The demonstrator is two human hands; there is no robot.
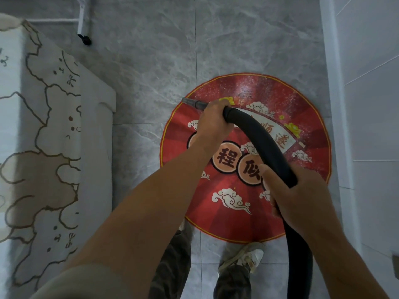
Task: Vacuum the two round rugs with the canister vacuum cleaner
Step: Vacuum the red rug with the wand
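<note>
The left hand [212, 123] grips the black hose [267, 145] just behind its nozzle [191, 102], whose tip seems to touch the far left edge of the red round rug [228, 184], while the right hand [300, 197] grasps the hose lower down.

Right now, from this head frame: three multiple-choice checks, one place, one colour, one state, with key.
1. Where on the rug is the nozzle tip? A centre; B far-left edge; C nearest edge.
2. Rug's main colour? A blue; B green; C red.
3. The hose is: A gripped by both hands; B lying loose; C gripped by one hand.
Key: B, tip sits at the far-left rim; C, red field; A, left hand near the nozzle, right hand further back.
</note>
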